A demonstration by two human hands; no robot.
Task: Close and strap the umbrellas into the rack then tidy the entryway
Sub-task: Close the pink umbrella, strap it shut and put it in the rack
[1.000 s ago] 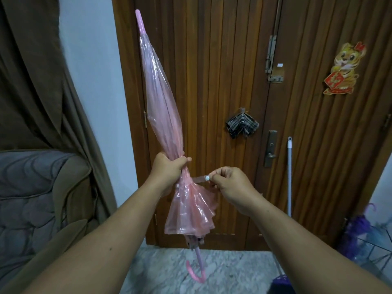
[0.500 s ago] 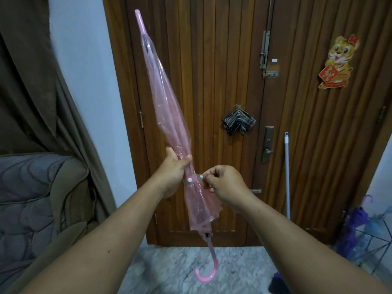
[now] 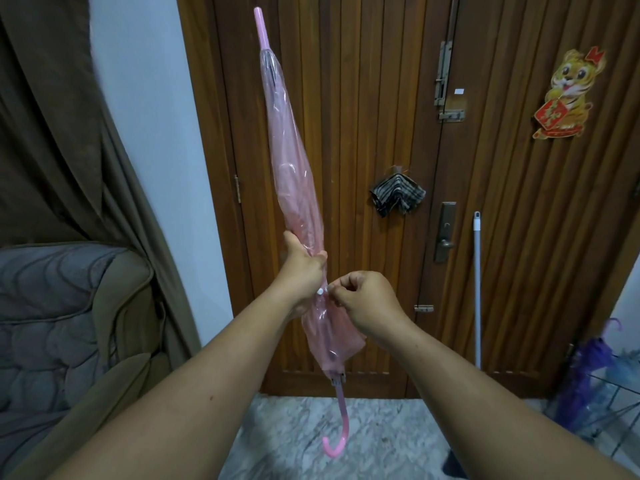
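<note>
One pink umbrella (image 3: 294, 188) stands furled, tip up, the left hand (image 3: 303, 271) gripping its canopy; just right, the right hand (image 3: 367, 299) pinches one strap at one white snap (image 3: 320, 291). If either grip slackens, the strap likely springs back and the folds loosen.

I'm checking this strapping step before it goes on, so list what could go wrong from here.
1. The right hand pinches the thin clear strap near the white snap button; the strap could slip loose, letting the translucent pink plastic umbrella unfurl.
2. The left hand grips only mid-canopy, so the long tip may swing into the brown wooden door.
3. The pink hooked handle hangs low and could catch the floor.
</note>
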